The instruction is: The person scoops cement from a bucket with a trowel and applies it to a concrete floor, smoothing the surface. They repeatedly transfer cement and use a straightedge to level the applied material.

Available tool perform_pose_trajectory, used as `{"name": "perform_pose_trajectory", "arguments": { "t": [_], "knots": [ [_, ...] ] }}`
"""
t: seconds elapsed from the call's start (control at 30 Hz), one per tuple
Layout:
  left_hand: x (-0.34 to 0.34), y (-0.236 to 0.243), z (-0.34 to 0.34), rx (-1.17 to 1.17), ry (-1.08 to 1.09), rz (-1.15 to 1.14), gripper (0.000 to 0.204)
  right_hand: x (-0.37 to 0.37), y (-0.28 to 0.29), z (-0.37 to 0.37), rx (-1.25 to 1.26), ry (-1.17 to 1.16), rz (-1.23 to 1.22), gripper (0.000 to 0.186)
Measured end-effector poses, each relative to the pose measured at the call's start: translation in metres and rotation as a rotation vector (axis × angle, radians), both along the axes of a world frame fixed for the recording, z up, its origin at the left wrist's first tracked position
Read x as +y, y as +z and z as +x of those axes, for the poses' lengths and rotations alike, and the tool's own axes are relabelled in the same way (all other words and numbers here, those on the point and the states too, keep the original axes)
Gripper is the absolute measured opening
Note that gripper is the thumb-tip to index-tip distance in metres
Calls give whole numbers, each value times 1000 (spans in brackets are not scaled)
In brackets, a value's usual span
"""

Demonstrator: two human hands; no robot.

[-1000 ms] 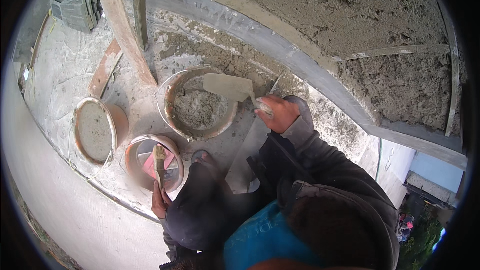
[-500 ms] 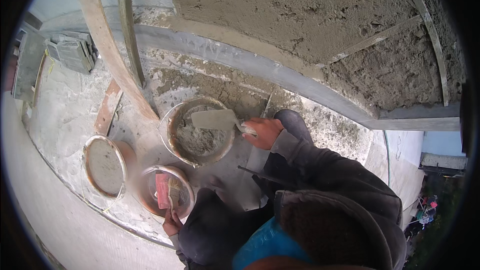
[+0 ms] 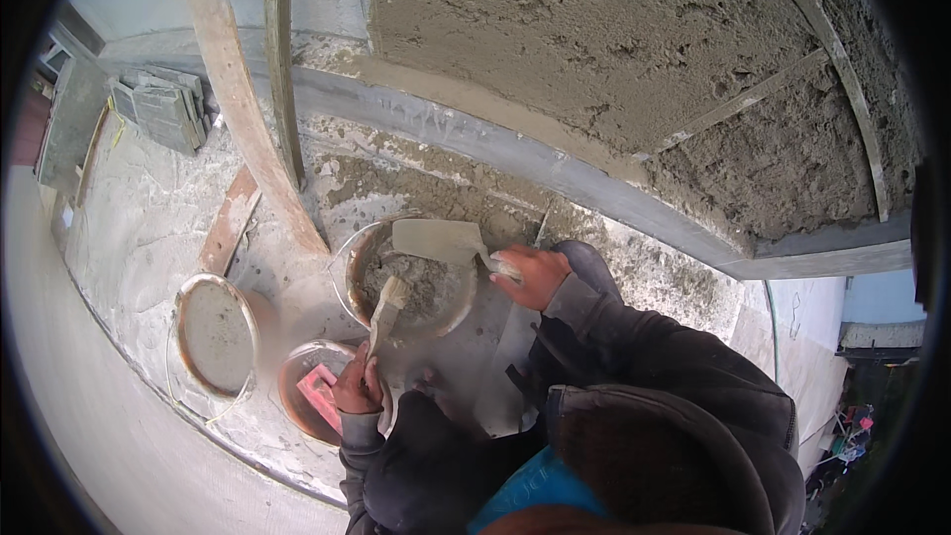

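My right hand [image 3: 530, 275] is closed round the handle of a trowel [image 3: 436, 240], its flat blade reaching over the far part of a bucket of mortar [image 3: 466, 312]. In my left hand [image 3: 359, 384] is a brush [image 3: 390, 305] with pale bristles, pointing up at the near left side of the mortar in that bucket. Whether the bristles touch the mortar I cannot tell. Below my left hand stands another bucket [image 3: 287, 398], with a red float [image 3: 320, 398] in it; the hand partly covers both.
A bucket of grey liquid [image 3: 216, 337] stands at the left. Wooden boards [image 3: 233, 79] lean near the wall, and a short plank [image 3: 230, 220] lies on the floor. Grey slabs [image 3: 158, 109] are stacked at the far left. Ahead is a wall of rough mortar [image 3: 594, 50] above a grey ledge.
My left hand has lifted the brush out of the near bucket and brought it up and right to the mortar bucket. The trowel blade has shifted slightly, still over the mortar bucket.
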State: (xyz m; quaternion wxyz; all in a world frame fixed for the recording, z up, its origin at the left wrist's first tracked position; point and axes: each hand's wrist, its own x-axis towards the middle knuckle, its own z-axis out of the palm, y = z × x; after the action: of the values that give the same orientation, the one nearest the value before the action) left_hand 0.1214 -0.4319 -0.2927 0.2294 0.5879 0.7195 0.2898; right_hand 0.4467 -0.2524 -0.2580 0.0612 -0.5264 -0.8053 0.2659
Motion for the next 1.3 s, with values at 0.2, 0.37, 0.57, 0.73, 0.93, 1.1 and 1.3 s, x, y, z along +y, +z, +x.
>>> {"name": "perform_pose_trajectory", "arguments": {
  "t": [0.2,0.37,0.57,0.73,0.93,1.1,1.3],
  "knots": [
    [-106,35,-7,-185,502,64,29,11,7,-1,-123,50,-57,39],
    [-174,9,-38,242,457,-549,28,30,23,-18,-282,236,-69,37],
    [-147,-73,-42,275,332,-619,29,36,30,-41,-351,323,-85,37],
    [-200,-94,-47,-360,647,-299,40,33,25,-39,-340,318,-138,38],
    [-205,-50,-64,-682,566,16,40,27,27,-36,-253,229,-134,39],
    [-42,3,-12,-372,297,311,37,27,37,-30,-166,160,-53,40],
    [-31,-14,-17,-274,282,213,32,31,45,-23,-128,122,80,44]
  ]
}}
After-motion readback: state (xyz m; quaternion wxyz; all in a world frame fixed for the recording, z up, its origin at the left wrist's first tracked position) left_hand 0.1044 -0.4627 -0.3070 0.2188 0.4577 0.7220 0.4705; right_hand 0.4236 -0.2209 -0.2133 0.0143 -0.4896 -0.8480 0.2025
